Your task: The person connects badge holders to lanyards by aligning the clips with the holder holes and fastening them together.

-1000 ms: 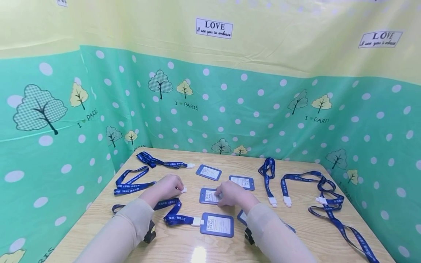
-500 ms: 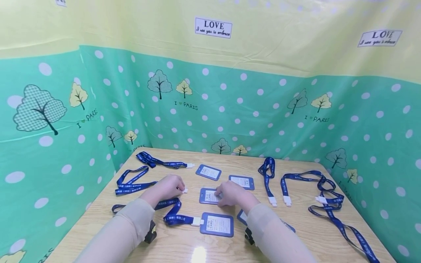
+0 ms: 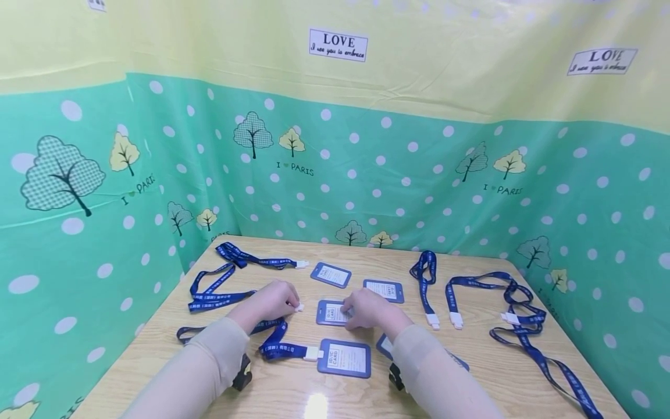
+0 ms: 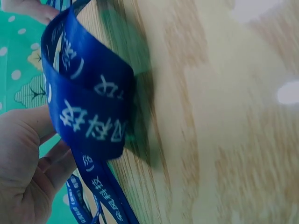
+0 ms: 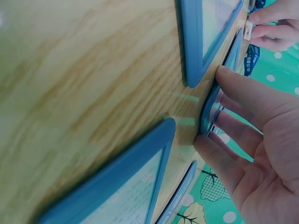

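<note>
My left hand pinches the white plastic clip at the end of a blue lanyard, close to the left end of a blue badge holder. That clip also shows between thumb and fingers in the right wrist view. My right hand holds the same badge holder by its edges, with the thumb on the near edge. In the left wrist view, the printed lanyard strap loops in front of the left hand, hiding its fingertips.
Nearer me lies a badge holder with its lanyard attached. More badge holders lie behind, at back right and partly under the right forearm. Lanyards lie at back left and on the right.
The left hand has moved slightly right with the clip, nearer the badge holder, and the lanyard behind it has been drawn along. The right hand has kept its hold in place.
</note>
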`<state>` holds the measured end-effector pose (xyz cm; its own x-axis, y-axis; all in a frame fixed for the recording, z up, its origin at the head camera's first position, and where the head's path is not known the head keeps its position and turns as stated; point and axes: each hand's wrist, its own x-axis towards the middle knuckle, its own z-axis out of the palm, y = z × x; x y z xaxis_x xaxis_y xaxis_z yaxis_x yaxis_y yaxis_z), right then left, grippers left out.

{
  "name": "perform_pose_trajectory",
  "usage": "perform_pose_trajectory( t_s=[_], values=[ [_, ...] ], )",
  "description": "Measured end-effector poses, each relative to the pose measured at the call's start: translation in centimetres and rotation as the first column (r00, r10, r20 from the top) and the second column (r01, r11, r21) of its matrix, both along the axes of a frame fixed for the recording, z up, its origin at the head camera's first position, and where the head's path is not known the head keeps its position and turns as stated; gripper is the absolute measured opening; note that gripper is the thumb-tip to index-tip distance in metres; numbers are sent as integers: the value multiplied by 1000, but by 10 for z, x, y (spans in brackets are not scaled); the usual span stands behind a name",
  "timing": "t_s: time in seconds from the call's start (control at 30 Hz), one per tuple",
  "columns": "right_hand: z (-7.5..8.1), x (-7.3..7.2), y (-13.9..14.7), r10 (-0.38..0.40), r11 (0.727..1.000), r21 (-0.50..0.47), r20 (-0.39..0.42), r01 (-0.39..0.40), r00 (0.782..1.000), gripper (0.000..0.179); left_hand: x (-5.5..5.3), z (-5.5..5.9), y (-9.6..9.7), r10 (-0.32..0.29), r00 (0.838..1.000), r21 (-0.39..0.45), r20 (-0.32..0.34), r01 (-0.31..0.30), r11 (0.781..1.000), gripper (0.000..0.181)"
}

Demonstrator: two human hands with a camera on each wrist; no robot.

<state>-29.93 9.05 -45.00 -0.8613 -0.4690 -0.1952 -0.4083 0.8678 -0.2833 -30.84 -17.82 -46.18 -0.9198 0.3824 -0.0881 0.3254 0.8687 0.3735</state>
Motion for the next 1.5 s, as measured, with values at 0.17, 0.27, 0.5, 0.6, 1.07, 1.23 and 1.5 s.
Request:
perform_pose_trajectory(
  t_s=[0.17,0.27,0.5,0.6,1.07,1.23,1.5],
  values=[
    [-1,0,0,7,1000,-4,-7,-7,1000,41,1,0,5,-16,1000,-8,-6,16,1000,7],
    [-1,-1,0,8,1000,-3,-8,-8,1000,41,0,0,6,-29,999,-12,-15,29,1000,7],
    [-3,-1,1,1,1000,-6,-5,-1,1000,41,1,0,9,-34,999,-1,-10,34,999,7],
    [-2,-2,1,2,1000,-4,-2,-2,1000,40,1,0,11,-35,999,-1,-4,35,999,7],
    [2,1,1,1,1000,-7,9,-1,1000,40,2,-1,18,-63,997,-2,-32,63,998,6],
    [4,2,0,4,1000,-12,16,-3,1000,40,2,0,19,-57,998,8,-27,58,998,6],
    [4,2,0,2,1000,-15,20,-2,1000,40,3,2,24,-59,998,10,-8,59,998,6]
  ],
)
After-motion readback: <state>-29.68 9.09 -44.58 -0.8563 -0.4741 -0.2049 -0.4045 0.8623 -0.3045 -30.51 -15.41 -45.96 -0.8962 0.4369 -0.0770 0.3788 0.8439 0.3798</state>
